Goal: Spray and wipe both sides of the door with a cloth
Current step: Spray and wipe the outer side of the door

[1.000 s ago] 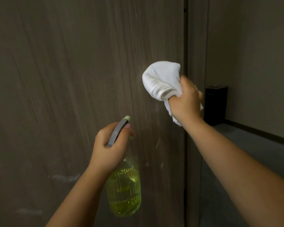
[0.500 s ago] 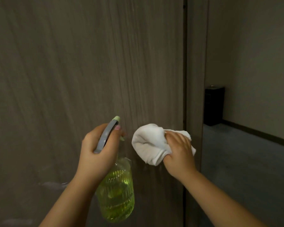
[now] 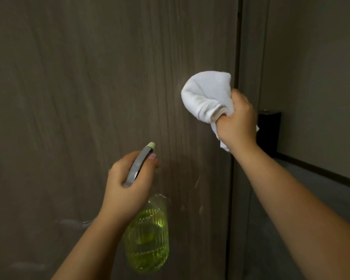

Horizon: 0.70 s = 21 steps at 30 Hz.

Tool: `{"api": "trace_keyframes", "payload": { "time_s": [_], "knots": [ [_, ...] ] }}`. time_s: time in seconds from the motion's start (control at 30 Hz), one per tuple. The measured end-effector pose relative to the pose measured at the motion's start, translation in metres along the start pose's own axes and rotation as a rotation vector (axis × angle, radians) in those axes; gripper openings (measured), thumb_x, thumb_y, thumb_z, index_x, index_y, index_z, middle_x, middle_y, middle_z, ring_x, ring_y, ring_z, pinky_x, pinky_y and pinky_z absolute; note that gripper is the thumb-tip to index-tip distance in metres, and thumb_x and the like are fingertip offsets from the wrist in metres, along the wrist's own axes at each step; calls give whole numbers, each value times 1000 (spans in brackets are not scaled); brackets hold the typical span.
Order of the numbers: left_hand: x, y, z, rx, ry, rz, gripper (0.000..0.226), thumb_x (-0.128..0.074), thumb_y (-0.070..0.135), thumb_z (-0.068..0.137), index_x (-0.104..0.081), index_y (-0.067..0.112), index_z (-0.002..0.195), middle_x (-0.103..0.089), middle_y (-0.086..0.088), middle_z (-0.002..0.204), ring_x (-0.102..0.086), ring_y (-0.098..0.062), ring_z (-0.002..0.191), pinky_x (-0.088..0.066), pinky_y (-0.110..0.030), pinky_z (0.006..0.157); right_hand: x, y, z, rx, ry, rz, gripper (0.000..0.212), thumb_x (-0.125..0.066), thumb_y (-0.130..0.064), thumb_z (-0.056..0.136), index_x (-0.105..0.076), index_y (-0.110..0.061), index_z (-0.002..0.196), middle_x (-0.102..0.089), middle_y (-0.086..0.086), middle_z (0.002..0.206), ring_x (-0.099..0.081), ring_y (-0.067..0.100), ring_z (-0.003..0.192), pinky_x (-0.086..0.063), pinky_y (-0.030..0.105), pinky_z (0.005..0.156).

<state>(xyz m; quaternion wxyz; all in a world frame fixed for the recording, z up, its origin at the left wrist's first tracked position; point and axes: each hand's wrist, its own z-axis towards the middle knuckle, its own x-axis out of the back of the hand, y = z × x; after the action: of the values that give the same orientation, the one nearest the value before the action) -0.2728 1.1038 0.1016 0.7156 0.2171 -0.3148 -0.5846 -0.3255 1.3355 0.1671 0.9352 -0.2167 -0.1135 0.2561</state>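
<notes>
Above left hand: right hand (image 3: 237, 122), fingers clenched round one bunched cloth (image 3: 207, 96) against the door (image 3: 89, 98); half a second ago it was level, beside the sprayer.
Left hand (image 3: 127, 186): wraps the trigger head.
Spray bottle (image 3: 147, 237): one, holding yellow-green liquid.

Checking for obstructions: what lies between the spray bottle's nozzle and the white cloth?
Nothing: in the head view only bare door separates the nozzle from the cloth.
</notes>
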Motion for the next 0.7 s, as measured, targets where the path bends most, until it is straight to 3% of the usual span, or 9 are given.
{"api": "trace_keyframes", "payload": {
  "time_s": [0.07,0.13,0.23,0.33,0.4,0.47,0.53,0.6,0.7],
  "knots": [
    [-1,-1,1,-19,-12,4,39,-52,36,88,-64,0,78,-60,-27,77,-56,-40,73,-45,-40,58,-3,5,-18,51,31,-55,14,-65,-2,74,-55,-5,84,-61,12,90,-57,35,86,-47,45,72],
    [-2,-3,0,-36,-25,12,42,-52,35,88,-61,-4,76,-57,-27,74,-54,-41,71,-42,-40,56,-5,13,-40,107,32,-93,19,-64,5,66,-53,-5,76,-59,15,80,-54,37,75,-36,34,65],
    [-5,-7,-2,-46,-29,13,47,-51,39,87,-59,-6,76,-58,-27,74,-55,-42,72,-45,-47,59,-6,25,-70,134,-21,-111,14,-60,0,65,-54,-7,75,-59,12,75,-52,35,70,-24,29,65],
    [-8,-8,-7,-22,-29,6,41,-52,34,89,-60,-4,74,-58,-25,71,-56,-41,69,-45,-46,57,-4,37,-106,118,-146,-114,10,-60,-4,69,-58,-7,78,-61,8,76,-53,31,71,-26,27,67],
    [-10,-8,-13,1,-34,-1,39,-52,33,88,-60,-3,74,-56,-24,68,-56,-40,64,-43,-38,50,2,40,-123,-2,-279,-63,5,-59,-8,79,-60,-8,84,-62,4,83,-57,26,77,-39,31,70],
    [-13,-8,-18,16,-55,-9,38,-52,33,88,-60,-2,76,-57,-24,69,-58,-36,61,-45,-35,50,12,38,-129,-296,-393,101,6,-59,-14,89,-62,-15,93,-65,-1,88,-62,19,84,-50,33,73],
    [-14,-8,-23,18,-82,-17,39,-52,32,89,-60,-5,77,-58,-25,70,-59,-37,64,-44,-42,52,19,38,-131,-513,-319,227,8,-59,-17,90,-62,-21,96,-66,-6,86,-64,13,84,-51,28,70],
    [-15,-12,-27,22,-108,-5,42,-51,32,90,-58,-8,79,-57,-28,71,-57,-40,65,-42,-44,54,24,39,-132,-586,-182,215,9,-58,-18,89,-61,-21,97,-66,-7,85,-65,13,82,-52,29,71],
    [-17,-19,-35,41,-157,24,47,-52,36,88,-58,-9,79,-55,-31,72,-51,-33,57,-37,-31,51,30,45,-138,-697,-109,167,6,-55,-18,91,-59,-20,95,-64,-5,85,-64,19,83,-52,34,77]
  ]
}}
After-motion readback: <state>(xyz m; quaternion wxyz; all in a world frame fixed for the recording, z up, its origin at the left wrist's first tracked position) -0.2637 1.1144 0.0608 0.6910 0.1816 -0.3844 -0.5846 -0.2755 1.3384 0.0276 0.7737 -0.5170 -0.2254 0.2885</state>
